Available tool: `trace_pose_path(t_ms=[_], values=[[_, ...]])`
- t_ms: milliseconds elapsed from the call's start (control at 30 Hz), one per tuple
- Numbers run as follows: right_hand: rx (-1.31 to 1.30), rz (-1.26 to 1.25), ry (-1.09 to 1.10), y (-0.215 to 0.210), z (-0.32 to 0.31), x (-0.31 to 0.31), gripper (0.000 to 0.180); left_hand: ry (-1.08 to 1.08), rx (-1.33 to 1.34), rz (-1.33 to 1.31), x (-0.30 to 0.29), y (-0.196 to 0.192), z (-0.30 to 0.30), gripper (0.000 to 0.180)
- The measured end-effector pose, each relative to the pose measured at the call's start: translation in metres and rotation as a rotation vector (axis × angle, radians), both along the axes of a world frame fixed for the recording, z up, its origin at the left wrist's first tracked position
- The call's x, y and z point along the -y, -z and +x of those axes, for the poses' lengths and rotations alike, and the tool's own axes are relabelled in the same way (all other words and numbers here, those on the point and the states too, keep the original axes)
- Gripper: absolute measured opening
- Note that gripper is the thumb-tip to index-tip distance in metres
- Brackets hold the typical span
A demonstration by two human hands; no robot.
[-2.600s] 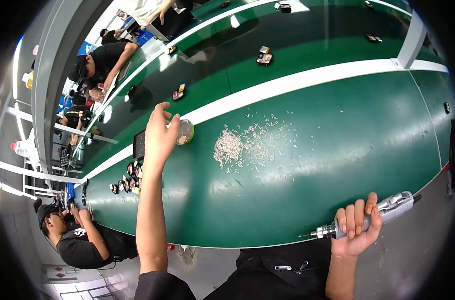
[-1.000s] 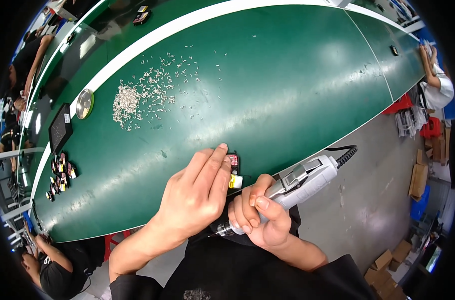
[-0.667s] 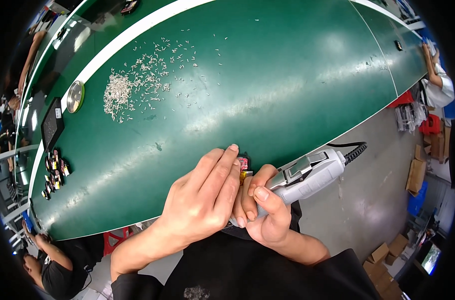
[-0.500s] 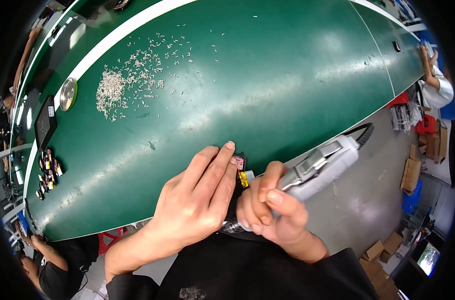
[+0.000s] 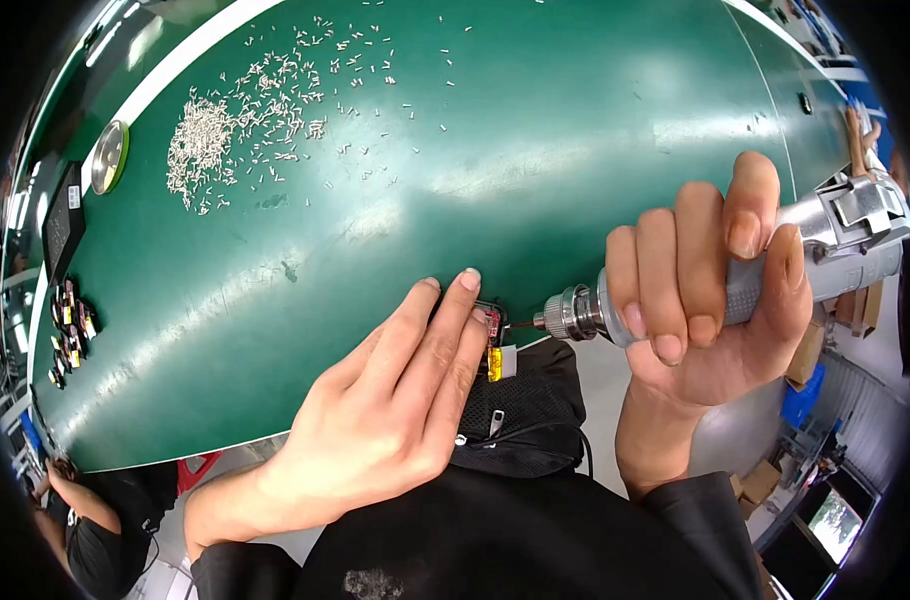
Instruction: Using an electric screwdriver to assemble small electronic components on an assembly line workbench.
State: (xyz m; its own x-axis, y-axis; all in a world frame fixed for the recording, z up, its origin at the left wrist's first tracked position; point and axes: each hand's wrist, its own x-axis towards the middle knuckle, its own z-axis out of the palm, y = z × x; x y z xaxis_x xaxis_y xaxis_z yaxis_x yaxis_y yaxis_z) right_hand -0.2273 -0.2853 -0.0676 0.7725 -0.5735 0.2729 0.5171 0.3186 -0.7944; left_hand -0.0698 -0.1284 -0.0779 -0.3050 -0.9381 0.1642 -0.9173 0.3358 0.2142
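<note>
A small electronic device (image 5: pixel 494 317) with a dark case, a red circuit board and a yellow-taped part (image 5: pixel 495 364) lies at the table's near edge. My left hand (image 5: pixel 385 390) covers its left side, fingers stretched along it and holding it in place; the thumb is hidden. To the right, my right hand (image 5: pixel 705 290) is wrapped round a grey electric screwdriver (image 5: pixel 615 300) with a knurled metal collar. The tool lies nearly level, and its thin bit (image 5: pixel 520 324) points left, reaching the device's right edge; whether it touches a screw is too small to tell.
Many small pale pins (image 5: pixel 200 140) are scattered over the green table (image 5: pixel 395 240). A round dish (image 5: pixel 110 157), a black tray (image 5: pixel 65 215) and a cluster of small devices (image 5: pixel 72 330) sit at the left. A black bag (image 5: pixel 535 400) hangs below the near edge.
My right hand has moved up and to the right with the screwdriver, whose bit now points left at the device instead of down toward me. My left hand stays over the device.
</note>
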Motion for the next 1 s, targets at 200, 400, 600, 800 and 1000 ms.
trace_pose_path(t_ms=[200, 400, 600, 800, 1000], values=[[-0.052, 0.058, 0.014, 0.007, 0.008, 0.0, 0.02, -0.025, -0.048, -0.028, -0.001, 0.006, -0.001, 0.043], [-0.065, 0.039, -0.038, 0.01, 0.008, 0.003, 0.018, -0.021, -0.106, -0.037, -0.001, 0.01, 0.002, 0.042], [-0.187, -0.15, -0.038, -0.004, 0.007, -0.004, 0.02, 0.006, -0.111, -0.091, -0.002, 0.014, 0.002, 0.039], [-0.177, -0.218, 0.026, -0.006, 0.015, -0.022, 0.022, 0.035, -0.135, -0.104, -0.004, 0.015, 0.002, 0.038], [-0.127, -0.306, -0.007, -0.006, 0.022, -0.017, 0.012, 0.017, -0.115, -0.145, -0.005, 0.01, 0.002, 0.031]])
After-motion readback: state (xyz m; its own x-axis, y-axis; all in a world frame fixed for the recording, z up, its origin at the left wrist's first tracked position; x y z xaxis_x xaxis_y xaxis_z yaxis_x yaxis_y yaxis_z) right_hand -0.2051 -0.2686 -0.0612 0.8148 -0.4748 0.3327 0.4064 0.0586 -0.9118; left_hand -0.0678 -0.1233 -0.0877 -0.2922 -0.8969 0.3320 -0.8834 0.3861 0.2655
